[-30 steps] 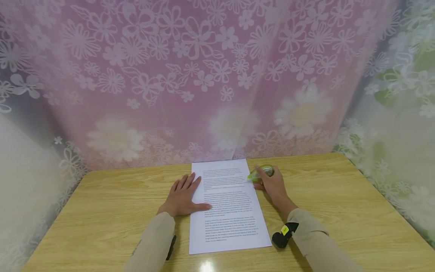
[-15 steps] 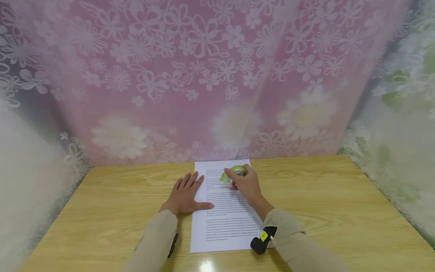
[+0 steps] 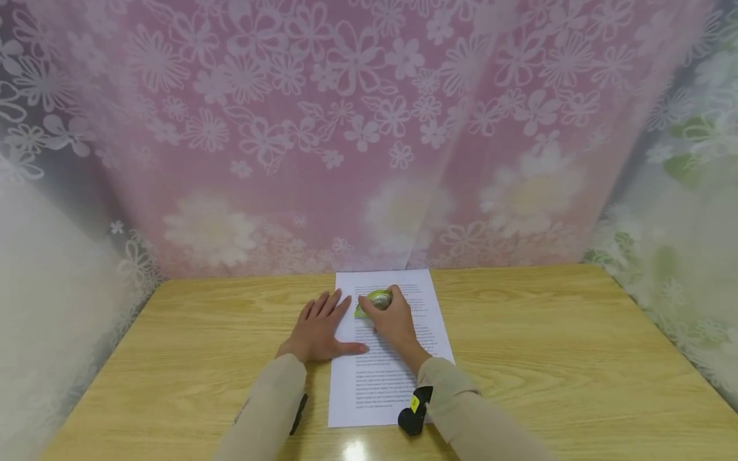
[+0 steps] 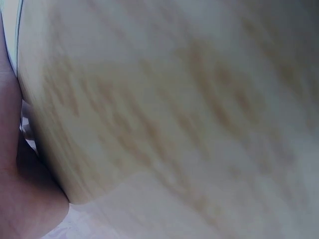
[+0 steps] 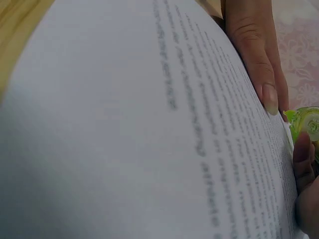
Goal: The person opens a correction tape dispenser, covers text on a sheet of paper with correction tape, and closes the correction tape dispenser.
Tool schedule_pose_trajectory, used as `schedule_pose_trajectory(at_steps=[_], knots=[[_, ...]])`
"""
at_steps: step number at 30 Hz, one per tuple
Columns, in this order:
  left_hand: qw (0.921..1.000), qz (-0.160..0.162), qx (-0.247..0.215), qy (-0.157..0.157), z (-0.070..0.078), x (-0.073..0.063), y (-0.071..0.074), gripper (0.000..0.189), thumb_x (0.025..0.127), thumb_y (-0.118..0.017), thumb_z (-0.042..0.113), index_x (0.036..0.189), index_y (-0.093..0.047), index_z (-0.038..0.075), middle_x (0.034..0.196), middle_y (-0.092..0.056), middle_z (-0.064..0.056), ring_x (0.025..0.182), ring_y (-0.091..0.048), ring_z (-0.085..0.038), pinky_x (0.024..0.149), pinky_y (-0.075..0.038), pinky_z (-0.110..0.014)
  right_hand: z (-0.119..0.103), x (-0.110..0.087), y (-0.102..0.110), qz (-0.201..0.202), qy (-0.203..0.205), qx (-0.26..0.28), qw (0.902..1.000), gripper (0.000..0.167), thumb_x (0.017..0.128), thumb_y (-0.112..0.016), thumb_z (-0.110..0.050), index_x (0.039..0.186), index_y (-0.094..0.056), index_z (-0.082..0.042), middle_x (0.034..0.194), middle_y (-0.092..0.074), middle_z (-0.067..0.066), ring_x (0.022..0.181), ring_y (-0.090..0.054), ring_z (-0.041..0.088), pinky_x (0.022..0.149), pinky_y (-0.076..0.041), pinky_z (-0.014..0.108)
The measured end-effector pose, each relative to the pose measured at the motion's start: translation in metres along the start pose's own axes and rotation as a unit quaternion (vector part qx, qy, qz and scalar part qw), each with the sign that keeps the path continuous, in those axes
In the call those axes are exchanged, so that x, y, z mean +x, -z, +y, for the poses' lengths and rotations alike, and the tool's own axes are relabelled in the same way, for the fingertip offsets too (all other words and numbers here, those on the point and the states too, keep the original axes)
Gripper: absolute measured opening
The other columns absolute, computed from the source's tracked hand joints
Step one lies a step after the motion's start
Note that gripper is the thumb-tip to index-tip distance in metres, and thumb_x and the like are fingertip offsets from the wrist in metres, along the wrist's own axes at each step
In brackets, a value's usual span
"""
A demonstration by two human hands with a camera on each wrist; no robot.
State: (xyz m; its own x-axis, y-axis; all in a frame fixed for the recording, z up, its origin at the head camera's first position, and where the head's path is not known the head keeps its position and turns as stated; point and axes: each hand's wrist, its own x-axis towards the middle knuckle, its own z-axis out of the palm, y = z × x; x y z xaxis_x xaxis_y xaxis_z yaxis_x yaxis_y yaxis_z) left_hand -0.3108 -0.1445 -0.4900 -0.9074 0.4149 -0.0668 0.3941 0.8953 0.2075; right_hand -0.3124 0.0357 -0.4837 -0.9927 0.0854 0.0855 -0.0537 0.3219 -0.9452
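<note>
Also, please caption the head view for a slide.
Left hand rests partly on a printed page, right hand holding a green tape dispenser.

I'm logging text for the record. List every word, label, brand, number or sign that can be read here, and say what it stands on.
None can be read.
Paper sheet: lines of printed text, too small and blurred to quote.
Yellow label on the black device at the right wrist: any marking is too small to read.
Green tape dispenser in the right hand: no lettering can be made out.
Left sleeve: faint mark, too small.
</note>
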Motion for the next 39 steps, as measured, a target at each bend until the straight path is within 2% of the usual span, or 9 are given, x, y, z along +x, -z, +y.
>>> schedule_pose_trajectory(at_steps=[3,11,17,25,32,39], knots=[[1.0,0.0,-0.002,-0.001,0.003,-0.001,0.004,0.11,0.071,-0.047,0.085,0.155,-0.018,0.02,0.159,-0.008,-0.004,0.145,-0.004,-0.028,0.113,-0.003,-0.049,0.001,0.0,0.0,0.003,0.006,-0.009,0.9999,0.048,0.084,-0.072,-0.043,0.103,-0.047,-0.007,0.085,-0.06,0.009,0.052,-0.057,0.016,0.052,-0.051,0.028],[1.0,-0.004,0.0,0.002,0.004,-0.002,0.005,0.109,0.072,-0.049,0.083,0.155,-0.018,0.02,0.159,-0.008,-0.003,0.145,-0.003,-0.028,0.114,-0.002,-0.049,0.004,-0.002,-0.001,0.001,0.003,-0.036,0.9993,0.05,0.083,-0.071,-0.046,0.107,-0.048,-0.009,0.094,-0.059,0.006,0.08,-0.059,0.017,0.073,-0.051,0.032],[0.9999,-0.011,-0.001,0.002,0.004,-0.003,0.007,0.11,0.072,-0.048,0.084,0.155,-0.016,0.02,0.16,-0.006,-0.004,0.145,-0.002,-0.027,0.114,-0.001,-0.048,0.002,-0.003,-0.001,-0.004,0.007,-0.036,0.9993,0.051,0.083,-0.071,-0.047,0.107,-0.048,-0.008,0.094,-0.059,0.006,0.082,-0.059,0.017,0.075,-0.051,0.034],[0.9999,-0.009,0.004,0.0,0.006,-0.005,0.011,0.108,0.073,-0.05,0.082,0.154,-0.02,0.018,0.159,-0.01,-0.006,0.144,-0.006,-0.029,0.113,-0.005,-0.05,0.002,-0.003,-0.002,-0.002,0.016,-0.043,0.999,0.05,0.083,-0.072,-0.045,0.106,-0.048,-0.007,0.092,-0.059,0.006,0.082,-0.059,0.018,0.075,-0.05,0.034],[0.9998,-0.015,0.004,0.009,0.003,-0.003,0.006,0.109,0.072,-0.048,0.084,0.155,-0.014,0.022,0.16,-0.004,-0.001,0.145,-0.001,-0.026,0.114,-0.001,-0.048,-0.001,-0.004,-0.003,-0.005,0.02,-0.052,0.9984,0.047,0.085,-0.072,-0.038,0.107,-0.047,-0.005,0.092,-0.059,0.007,0.08,-0.059,0.017,0.073,-0.05,0.033],[1.0,-0.008,0.001,-0.001,0.002,-0.001,0.004,0.109,0.072,-0.048,0.084,0.155,-0.016,0.021,0.16,-0.006,-0.003,0.145,-0.003,-0.027,0.113,-0.003,-0.049,-0.007,-0.005,0.0,-0.007,0.028,-0.082,0.9962,0.048,0.085,-0.071,-0.035,0.108,-0.046,-0.003,0.09,-0.059,0.007,0.077,-0.059,0.017,0.068,-0.05,0.032]])
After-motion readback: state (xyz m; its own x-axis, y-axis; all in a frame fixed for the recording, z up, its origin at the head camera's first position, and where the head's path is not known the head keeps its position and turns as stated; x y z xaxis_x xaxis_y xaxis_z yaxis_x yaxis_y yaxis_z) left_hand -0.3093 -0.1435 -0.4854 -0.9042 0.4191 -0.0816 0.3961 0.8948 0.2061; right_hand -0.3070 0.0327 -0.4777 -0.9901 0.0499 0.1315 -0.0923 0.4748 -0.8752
